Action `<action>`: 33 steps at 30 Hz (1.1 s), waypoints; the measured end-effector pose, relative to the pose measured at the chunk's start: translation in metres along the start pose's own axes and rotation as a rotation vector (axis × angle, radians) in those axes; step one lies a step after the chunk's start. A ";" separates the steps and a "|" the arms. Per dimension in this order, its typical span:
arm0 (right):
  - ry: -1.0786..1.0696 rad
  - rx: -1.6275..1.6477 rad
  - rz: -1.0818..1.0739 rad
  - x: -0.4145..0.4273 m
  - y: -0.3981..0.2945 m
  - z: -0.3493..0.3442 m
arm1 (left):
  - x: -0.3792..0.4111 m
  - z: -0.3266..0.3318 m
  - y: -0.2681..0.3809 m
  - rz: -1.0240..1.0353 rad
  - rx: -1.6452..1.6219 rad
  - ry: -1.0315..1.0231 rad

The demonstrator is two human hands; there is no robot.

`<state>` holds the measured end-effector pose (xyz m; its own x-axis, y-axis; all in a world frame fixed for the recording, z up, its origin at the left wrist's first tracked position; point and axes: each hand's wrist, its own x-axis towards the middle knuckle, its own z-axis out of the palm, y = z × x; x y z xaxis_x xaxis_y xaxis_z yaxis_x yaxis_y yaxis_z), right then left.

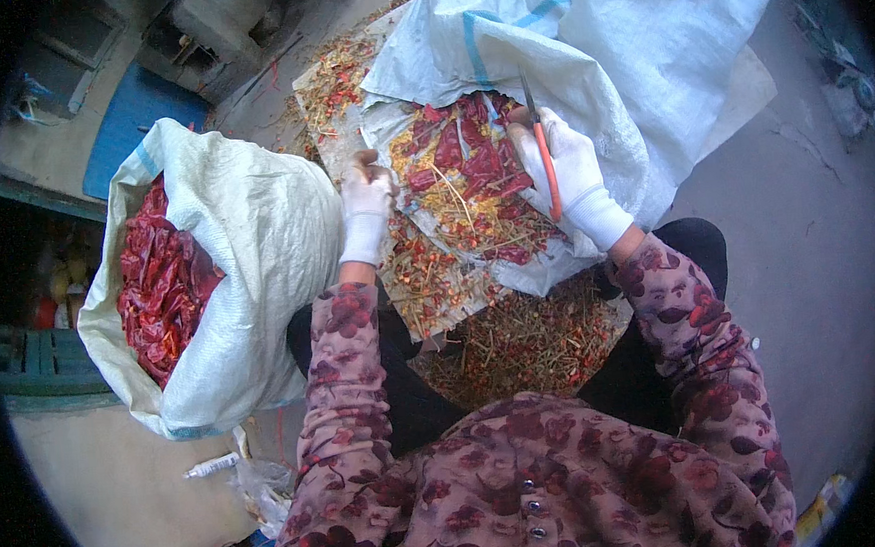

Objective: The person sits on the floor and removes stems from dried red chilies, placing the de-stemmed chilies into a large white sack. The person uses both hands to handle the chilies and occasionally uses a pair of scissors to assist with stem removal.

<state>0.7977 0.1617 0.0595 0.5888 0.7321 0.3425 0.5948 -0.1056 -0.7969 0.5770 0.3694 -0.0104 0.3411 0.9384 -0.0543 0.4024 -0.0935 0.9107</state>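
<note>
My right hand [570,167], in a white knit glove, holds scissors with orange-red handles [548,165], blades pointing away from me. It is at the right side of the mouth of a white woven sack [583,69]. Dried red chillies [480,162] lie in that mouth among yellow seeds and stalks. At the left edge of the mouth is my gloved left hand [367,195], fingers curled; whether it holds something cannot be told. Left of it, a second white woven sack [260,201] stands rolled open, full of dried red chillies [160,290].
Stalks and chilli scraps [517,344] lie on the ground between my knees and on a sheet [427,282] beneath the sack. A blue board [139,122] leans at upper left. A white tube [212,465] and clear plastic [264,491] lie at lower left.
</note>
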 end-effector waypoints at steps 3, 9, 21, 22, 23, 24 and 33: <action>-0.011 0.055 -0.051 0.000 0.001 -0.002 | 0.007 0.024 -0.035 0.196 0.433 -0.074; -0.090 0.038 0.009 -0.004 0.005 -0.002 | 0.008 0.047 -0.053 0.141 0.530 -0.088; -0.126 -0.100 -0.035 -0.006 0.014 0.001 | -0.026 0.010 0.019 0.075 0.276 -0.016; -0.143 -0.102 -0.037 -0.007 0.014 0.002 | -0.029 0.007 0.024 0.207 0.226 -0.037; -0.174 -0.140 -0.058 -0.009 0.013 0.003 | -0.034 0.006 0.029 0.297 0.190 -0.053; -0.205 -0.171 -0.081 -0.013 0.013 0.004 | -0.039 0.004 0.033 0.382 0.163 -0.084; -0.470 -0.370 -0.247 -0.033 0.013 0.015 | -0.057 0.000 0.057 0.376 0.284 -0.289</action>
<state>0.7774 0.1461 0.0303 0.1575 0.9724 0.1724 0.8811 -0.0596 -0.4691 0.5808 0.3101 0.0449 0.7087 0.6973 0.1069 0.4076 -0.5284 0.7447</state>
